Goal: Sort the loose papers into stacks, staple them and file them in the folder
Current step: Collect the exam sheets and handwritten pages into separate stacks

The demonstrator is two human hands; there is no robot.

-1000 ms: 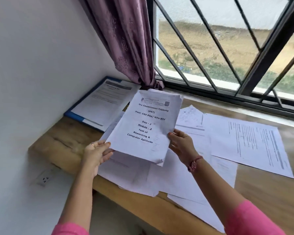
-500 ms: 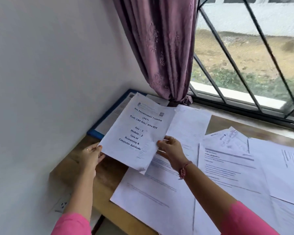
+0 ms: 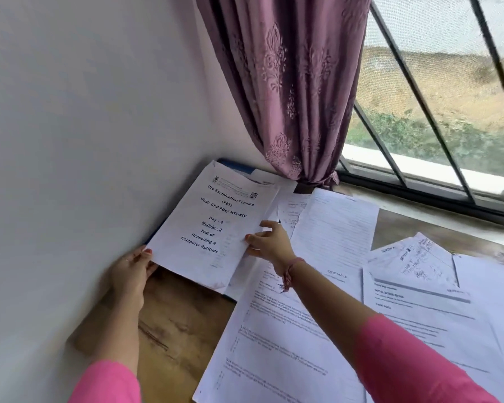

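Loose papers (image 3: 288, 330) cover the near and right of the wooden desk (image 3: 172, 324). Farther left, the left hand (image 3: 131, 270) and right hand (image 3: 269, 242) pinch opposite edges of a printed stack (image 3: 213, 228) lying over the blue folder (image 3: 236, 167), which holds other sheets against the wall.

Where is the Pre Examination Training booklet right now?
Far left of the head view: the booklet lies over the blue folder by the wall, held between left hand and right hand.

Booklet (image 3: 213, 228) lies on folder (image 3: 236, 167), loose papers (image 3: 332, 242) right.
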